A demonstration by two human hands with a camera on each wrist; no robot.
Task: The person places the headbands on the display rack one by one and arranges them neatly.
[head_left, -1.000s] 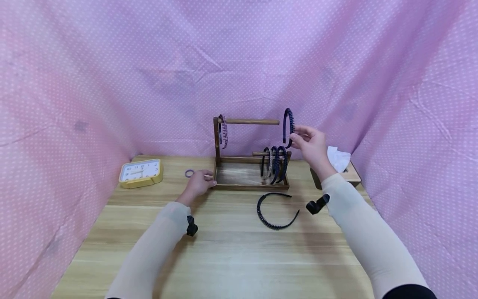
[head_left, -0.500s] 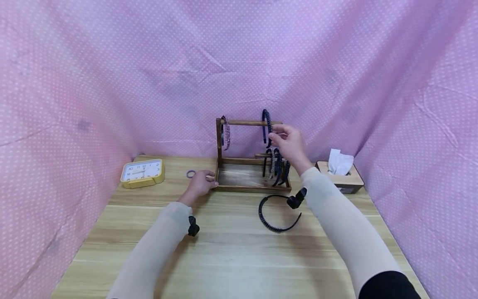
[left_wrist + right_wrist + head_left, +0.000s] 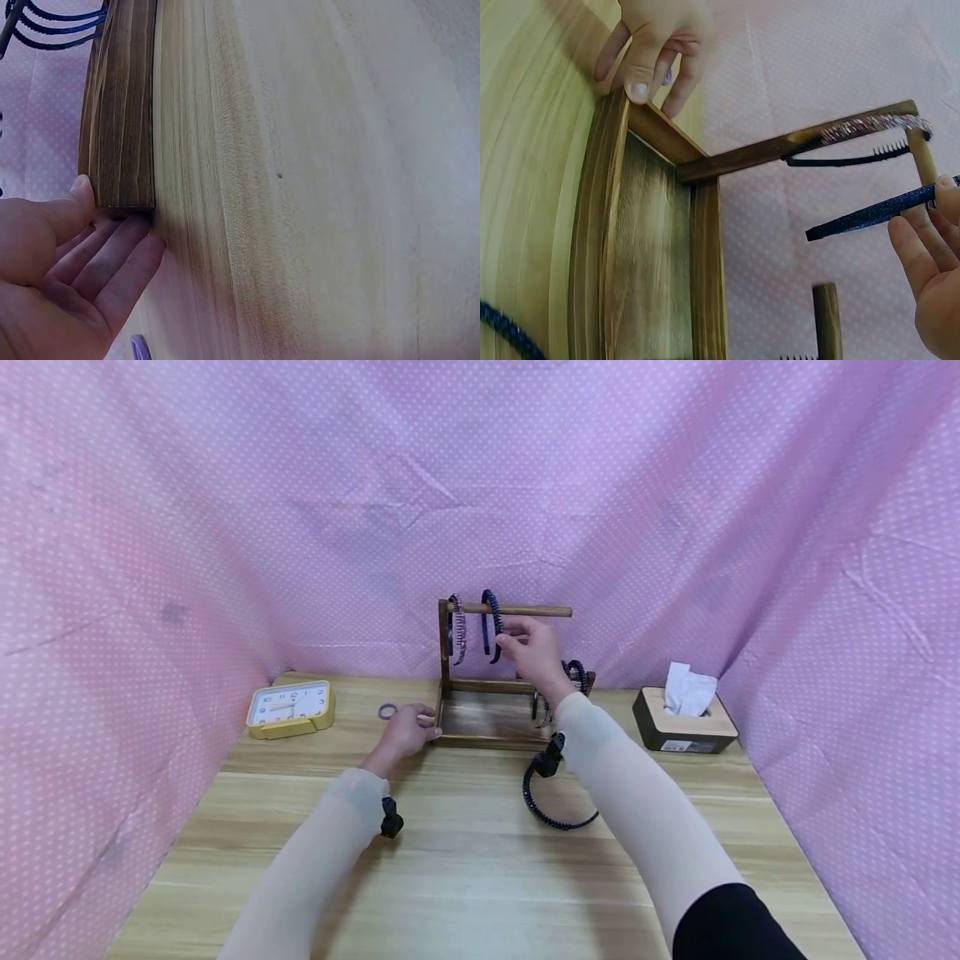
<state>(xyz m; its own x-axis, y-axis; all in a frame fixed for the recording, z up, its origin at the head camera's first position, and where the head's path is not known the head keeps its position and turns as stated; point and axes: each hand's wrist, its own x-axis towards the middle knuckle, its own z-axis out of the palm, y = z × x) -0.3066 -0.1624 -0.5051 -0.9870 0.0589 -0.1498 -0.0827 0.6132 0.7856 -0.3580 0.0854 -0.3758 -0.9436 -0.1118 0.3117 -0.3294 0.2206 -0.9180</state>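
Note:
My right hand (image 3: pixel 534 652) pinches a dark blue toothed headband (image 3: pixel 492 618) between thumb and fingers, its arch over the upper rod of a wooden headband stand (image 3: pixel 510 743). In the right wrist view this headband (image 3: pixel 862 214) slants across the upper rod. A pink glittery headband (image 3: pixel 460 631) hangs on the rod's left end, beside the post. My left hand (image 3: pixel 406 732) holds the stand's front left corner, thumb at the rim and fingers against the outer end. Several headbands (image 3: pixel 576 670) hang on the lower rod, partly hidden behind my right hand and wrist.
A black headband (image 3: pixel 542 814) lies on the table before the stand, partly covered by my right arm. A purple hair tie (image 3: pixel 387 711) lies left of the stand. A yellow clock (image 3: pixel 291 710) stands at left, a tissue box (image 3: pixel 684 722) at right. Pink dotted cloth (image 3: pixel 480 485) hangs behind.
My right hand has carried the dark blue headband leftward, from beyond the upper rod's right end to over the rod near the pink headband. My left hand has stayed at the stand's corner.

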